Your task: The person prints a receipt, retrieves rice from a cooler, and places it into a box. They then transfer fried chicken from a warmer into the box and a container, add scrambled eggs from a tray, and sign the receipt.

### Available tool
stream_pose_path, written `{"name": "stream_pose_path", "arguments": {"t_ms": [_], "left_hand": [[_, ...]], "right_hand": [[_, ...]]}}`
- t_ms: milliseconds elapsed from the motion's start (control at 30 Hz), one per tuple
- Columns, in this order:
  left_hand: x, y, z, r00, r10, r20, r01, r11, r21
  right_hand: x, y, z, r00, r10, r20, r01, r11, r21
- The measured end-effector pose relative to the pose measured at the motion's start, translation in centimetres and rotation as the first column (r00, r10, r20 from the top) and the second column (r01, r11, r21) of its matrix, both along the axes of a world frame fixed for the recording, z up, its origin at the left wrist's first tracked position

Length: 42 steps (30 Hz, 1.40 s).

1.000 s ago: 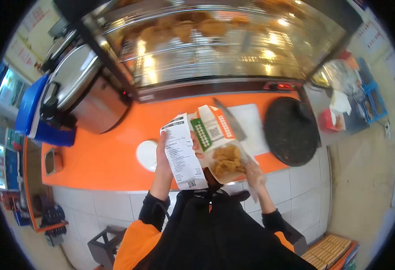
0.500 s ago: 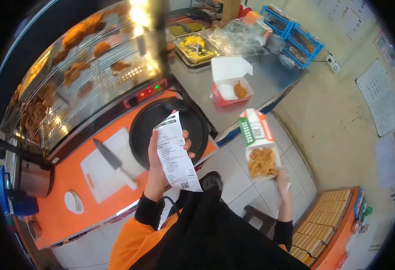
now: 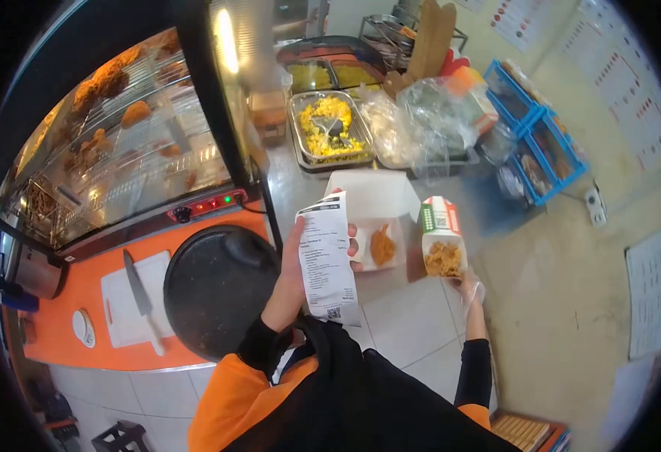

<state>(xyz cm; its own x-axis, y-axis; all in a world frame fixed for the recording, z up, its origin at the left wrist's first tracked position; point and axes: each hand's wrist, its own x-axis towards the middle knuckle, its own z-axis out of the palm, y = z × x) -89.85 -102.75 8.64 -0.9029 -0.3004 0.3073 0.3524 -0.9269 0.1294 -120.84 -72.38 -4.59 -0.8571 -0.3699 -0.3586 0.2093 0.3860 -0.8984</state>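
Observation:
My left hand (image 3: pixel 291 265) is closed around a long printed receipt (image 3: pixel 327 260), its fingertips curling over the right edge. Fried chicken (image 3: pixel 443 260) fills the mouth of a white, green and orange carton (image 3: pixel 440 216). My right hand (image 3: pixel 470 289), in a clear plastic glove, grips that carton by its lower end. Just beyond the receipt, an open takeaway box (image 3: pixel 398 230) sits at the counter's front edge with its lid up. Inside lies a piece of fried chicken (image 3: pixel 382 245); the receipt and my left fingers cover the box's left part.
A heated display cabinet (image 3: pixel 131 128) with fried chicken stands at left. Below it are a round black tray (image 3: pixel 214 290), a knife (image 3: pixel 138 282) and a white cutting board (image 3: pixel 116 301). A corn tray (image 3: pixel 330 132), plastic bags (image 3: pixel 436 120) and blue baskets (image 3: pixel 541 147) occupy the steel counter.
The view has moved nearer the steel counter. My right hand has brought the chicken carton up beside the open box. The receipt stays in my left hand.

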Motion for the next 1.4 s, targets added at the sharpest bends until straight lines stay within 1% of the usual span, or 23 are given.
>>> {"name": "stream_pose_path", "arguments": {"t_ms": [33,133,167,200,233,333,367,400,467,533,567,600,633,733,967,1100,1167,1200,1233,1300,1333,1367,1400], "left_hand": [[-1.1,0.1,0.2,1.000,0.014,0.000,-0.014,1.000,0.006],[-2.3,0.0,1.4,1.000,0.026,-0.003,-0.026,0.999,0.024],[-2.3,0.0,1.7,0.997,0.079,0.004,-0.079,0.997,0.026],[-2.7,-0.1,1.8,0.991,0.131,0.011,-0.131,0.991,0.026],[-3.1,-0.2,1.9,0.984,0.176,0.042,-0.177,0.984,0.032],[-3.1,1.0,3.1,0.937,0.305,0.167,-0.311,0.951,0.006],[-3.4,1.3,3.3,0.930,0.339,0.139,-0.339,0.940,-0.028],[-3.8,1.8,3.5,0.926,0.360,0.117,-0.360,0.933,-0.018],[-5.1,2.5,4.1,0.922,0.381,0.064,-0.382,0.924,-0.004],[-5.5,2.9,4.1,0.910,0.413,0.046,-0.413,0.911,-0.003],[-5.8,3.3,4.3,0.895,0.445,0.038,-0.445,0.895,-0.018],[-6.4,3.8,4.7,0.879,0.477,0.031,-0.476,0.879,-0.032],[-7.1,4.4,5.1,0.864,0.502,0.025,-0.501,0.864,-0.040],[-8.2,5.9,5.8,0.841,0.540,0.021,-0.538,0.841,-0.058],[-9.7,8.5,7.2,0.751,0.654,0.092,-0.647,0.757,-0.091],[-10.9,9.5,6.5,0.720,0.689,0.086,-0.686,0.725,-0.062],[-11.1,9.5,6.2,0.739,0.673,0.036,-0.671,0.739,-0.060],[-11.1,9.5,6.2,0.747,0.665,0.012,-0.663,0.746,-0.059],[-11.1,9.4,6.2,0.746,0.666,0.009,-0.665,0.745,-0.056],[-11.2,9.3,6.4,0.742,0.670,0.003,-0.669,0.742,-0.049],[-11.2,9.1,6.4,0.737,0.676,0.008,-0.675,0.736,-0.052],[-11.4,8.9,6.3,0.739,0.674,0.010,-0.672,0.738,-0.051],[-11.6,8.7,6.2,0.741,0.671,0.012,-0.670,0.741,-0.051]], "right_hand": [[-2.3,0.0,-2.3,0.997,0.067,0.027,-0.067,0.998,-0.017],[-4.4,-1.4,-1.7,0.985,0.167,-0.043,-0.166,0.986,0.028],[-5.6,-2.8,-1.3,0.914,0.326,-0.241,-0.272,0.934,0.231],[-6.9,-3.7,-0.1,0.767,0.502,-0.399,-0.330,0.843,0.425],[-8.2,-4.8,1.3,0.567,0.639,-0.521,-0.287,0.745,0.602],[-1.3,-10.9,13.6,0.218,0.571,-0.791,-0.018,0.813,0.582],[-1.0,-11.6,12.6,0.131,0.599,-0.790,-0.252,0.791,0.558],[-0.3,-12.5,12.3,0.054,0.626,-0.778,-0.483,0.698,0.528],[4.2,-13.8,13.1,-0.056,0.838,-0.543,-0.681,0.366,0.634],[10.3,-16.0,12.6,-0.020,0.846,-0.534,-0.765,0.331,0.553],[10.5,-16.9,9.2,0.047,0.855,-0.516,-0.801,0.341,0.492],[10.7,-17.9,5.9,0.113,0.862,-0.495,-0.832,0.355,0.427],[10.3,-18.0,4.7,0.119,0.870,-0.479,-0.845,0.342,0.412],[8.8,-18.7,5.2,0.021,0.901,-0.433,-0.868,0.231,0.440],[6.5,-20.0,8.7,-0.286,0.878,-0.384,-0.861,-0.060,0.505],[5.4,-18.5,14.5,-0.555,0.782,-0.283,-0.741,-0.311,0.595],[3.0,-17.9,17.5,-0.520,0.779,-0.350,-0.762,-0.238,0.602],[1.3,-18.1,18.1,-0.451,0.791,-0.413,-0.792,-0.142,0.594],[-1.7,-19.5,17.8,-0.303,0.782,-0.545,-0.840,0.051,0.541],[-7.9,-22.4,17.1,0.022,0.646,-0.763,-0.851,0.413,0.325],[-11.2,-23.4,18.0,0.007,0.446,-0.895,-0.792,0.549,0.267],[-13.7,-23.8,20.8,0.095,0.416,-0.905,-0.787,0.588,0.188],[-19.1,-25.4,19.5,0.255,0.451,-0.855,-0.767,0.633,0.105]]}}
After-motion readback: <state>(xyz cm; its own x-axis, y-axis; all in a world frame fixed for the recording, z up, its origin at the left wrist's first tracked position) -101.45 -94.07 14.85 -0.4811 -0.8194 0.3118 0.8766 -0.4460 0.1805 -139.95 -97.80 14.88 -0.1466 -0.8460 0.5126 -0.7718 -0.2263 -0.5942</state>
